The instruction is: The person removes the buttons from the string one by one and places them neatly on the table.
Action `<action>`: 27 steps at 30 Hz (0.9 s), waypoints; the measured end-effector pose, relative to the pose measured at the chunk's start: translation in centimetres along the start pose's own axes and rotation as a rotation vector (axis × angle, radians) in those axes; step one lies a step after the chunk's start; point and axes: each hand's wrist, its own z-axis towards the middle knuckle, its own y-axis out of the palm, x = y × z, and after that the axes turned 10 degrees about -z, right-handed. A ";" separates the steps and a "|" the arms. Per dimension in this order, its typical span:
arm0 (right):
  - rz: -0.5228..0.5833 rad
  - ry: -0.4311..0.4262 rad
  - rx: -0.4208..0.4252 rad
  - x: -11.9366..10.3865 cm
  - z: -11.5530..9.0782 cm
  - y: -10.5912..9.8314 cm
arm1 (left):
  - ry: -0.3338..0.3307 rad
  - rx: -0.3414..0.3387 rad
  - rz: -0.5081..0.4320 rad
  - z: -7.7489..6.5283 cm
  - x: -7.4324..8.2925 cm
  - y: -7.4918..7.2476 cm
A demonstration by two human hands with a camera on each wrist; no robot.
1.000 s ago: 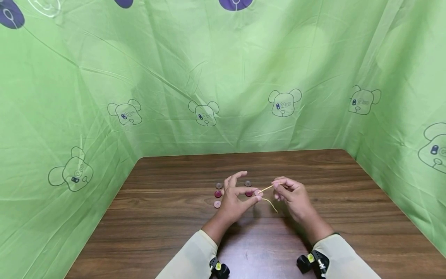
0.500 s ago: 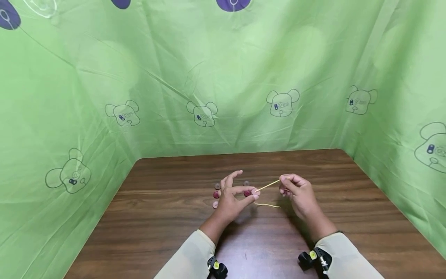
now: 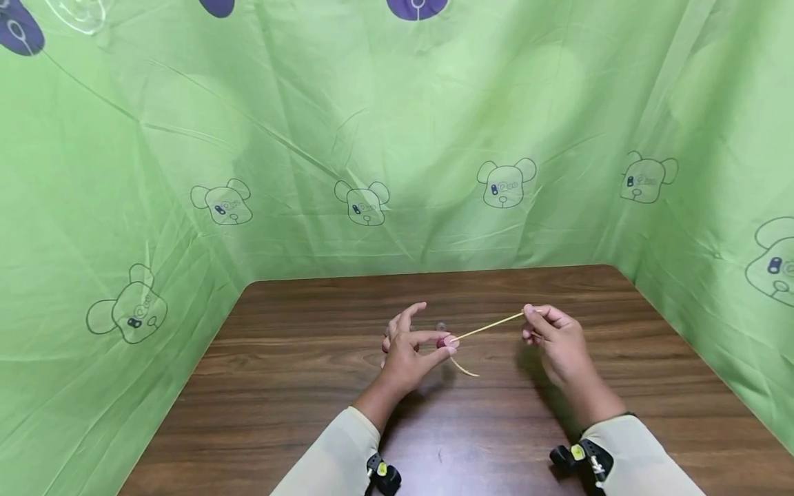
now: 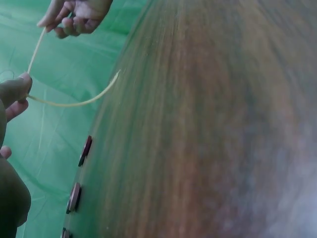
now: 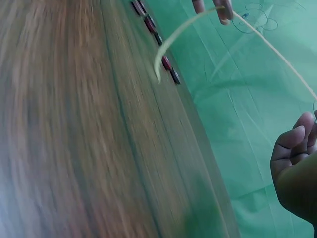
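Observation:
Between thumb and index finger, my left hand (image 3: 404, 358) pinches a pink button (image 3: 454, 342) above the table, its other fingers spread. A yellow string (image 3: 490, 326) runs from the button, taut, up to my right hand (image 3: 561, 348), which pinches its far end. The string's loose tail (image 4: 74, 104) hangs in a curve below the left fingertips. A dark red button (image 3: 441, 342) lies just behind the held one, with a dull grey button (image 3: 441, 326) beyond it. At the left, my hand hides most of the other buttons.
The brown wooden table (image 3: 279, 386) spreads around both hands. Several buttons appear edge-on in the right wrist view, among them a red button (image 5: 166, 63). A green curtain (image 3: 434, 227) with bear outlines stands behind the table and along its sides.
My right hand has moved right and slightly up, drawing the string out into a longer straight line. My left hand with the pink button has shifted slightly left; the tail swings below.

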 end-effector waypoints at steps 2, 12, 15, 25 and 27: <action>0.012 0.003 0.007 -0.2 -0.1 -0.4 | 0.027 -0.005 -0.017 0.0 -0.1 -0.2; 0.067 -0.033 0.033 -1.4 0.0 -2.9 | 0.029 -0.015 -0.044 0.2 -0.4 -0.7; 0.083 -0.047 0.037 -1.7 0.2 -3.8 | 0.028 -0.018 -0.036 0.3 -0.4 -0.8; 0.145 -0.085 0.034 -2.7 0.5 -5.8 | 0.020 -0.017 -0.022 0.3 -0.6 -1.1; 0.157 -0.088 0.034 -2.9 0.6 -6.3 | 0.014 -0.020 -0.023 0.3 -0.6 -1.2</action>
